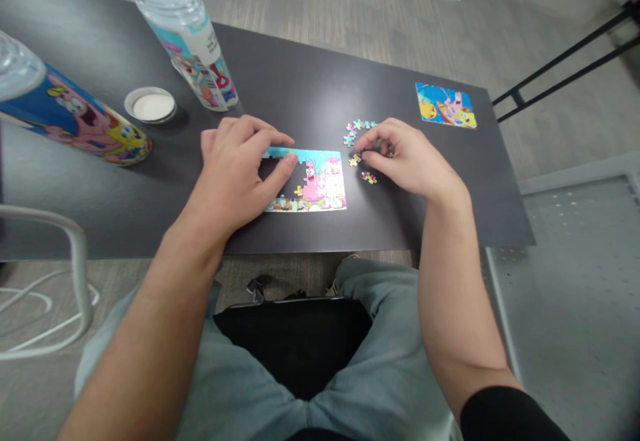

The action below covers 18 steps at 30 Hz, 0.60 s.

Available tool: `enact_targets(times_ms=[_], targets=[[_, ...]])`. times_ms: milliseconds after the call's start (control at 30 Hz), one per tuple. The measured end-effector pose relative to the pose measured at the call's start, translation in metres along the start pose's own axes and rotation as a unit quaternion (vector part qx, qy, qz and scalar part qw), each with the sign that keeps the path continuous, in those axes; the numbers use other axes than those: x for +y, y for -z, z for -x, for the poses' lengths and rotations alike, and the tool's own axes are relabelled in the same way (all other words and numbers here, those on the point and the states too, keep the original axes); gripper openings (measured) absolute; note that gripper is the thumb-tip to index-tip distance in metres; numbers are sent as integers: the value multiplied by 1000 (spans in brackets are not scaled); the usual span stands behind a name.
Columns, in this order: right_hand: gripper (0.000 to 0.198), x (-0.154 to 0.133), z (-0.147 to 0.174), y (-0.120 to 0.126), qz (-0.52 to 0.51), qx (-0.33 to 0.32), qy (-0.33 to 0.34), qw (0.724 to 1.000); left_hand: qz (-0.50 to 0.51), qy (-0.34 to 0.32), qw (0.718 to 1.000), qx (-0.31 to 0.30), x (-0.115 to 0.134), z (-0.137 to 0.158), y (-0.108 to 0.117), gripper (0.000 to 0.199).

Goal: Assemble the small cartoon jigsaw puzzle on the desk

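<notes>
A partly assembled cartoon jigsaw puzzle (327,184) lies on the dark table, with a gap in its left and middle part. My left hand (243,167) rests over its left end, fingers spread and thumb reaching across the gap; part of the puzzle is hidden beneath. To the right, my right hand (407,157) has thumb and index finger pinched at a small yellowish puzzle piece (355,160). Several loose pieces (350,135) form a curve by those fingertips, some partly covered by the hand. Nearer to me are more pieces (369,177), lying close together.
A picture card (447,105) lies at the table's far right. On the left stand a clear-topped cartoon tube (195,54) and a blue cartoon tube (85,117), with a round white lid (150,105) between them. A white curved tube frame (77,261) is at lower left.
</notes>
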State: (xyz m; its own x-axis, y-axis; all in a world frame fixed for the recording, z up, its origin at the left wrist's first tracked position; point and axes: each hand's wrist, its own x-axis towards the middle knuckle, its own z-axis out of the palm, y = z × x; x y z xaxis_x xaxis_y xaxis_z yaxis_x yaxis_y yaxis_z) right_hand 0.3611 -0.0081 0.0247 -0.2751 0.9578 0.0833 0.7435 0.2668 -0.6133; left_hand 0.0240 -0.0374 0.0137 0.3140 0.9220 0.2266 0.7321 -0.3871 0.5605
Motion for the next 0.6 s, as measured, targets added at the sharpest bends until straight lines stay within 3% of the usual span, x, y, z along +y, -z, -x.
enact_targets(times_ms=[100,200,600], targets=[[20,6,-3,-4,16,67,-39,997,-1,5,1000,-3,1,0,0,42],[15,10,-6,-8,34,90,-58,994,-6,5,1000,-4,2,0,0,46],[12,-2,-10,-6,11,31,-73,997,31,-32,998,41,-12,0,-9,27]])
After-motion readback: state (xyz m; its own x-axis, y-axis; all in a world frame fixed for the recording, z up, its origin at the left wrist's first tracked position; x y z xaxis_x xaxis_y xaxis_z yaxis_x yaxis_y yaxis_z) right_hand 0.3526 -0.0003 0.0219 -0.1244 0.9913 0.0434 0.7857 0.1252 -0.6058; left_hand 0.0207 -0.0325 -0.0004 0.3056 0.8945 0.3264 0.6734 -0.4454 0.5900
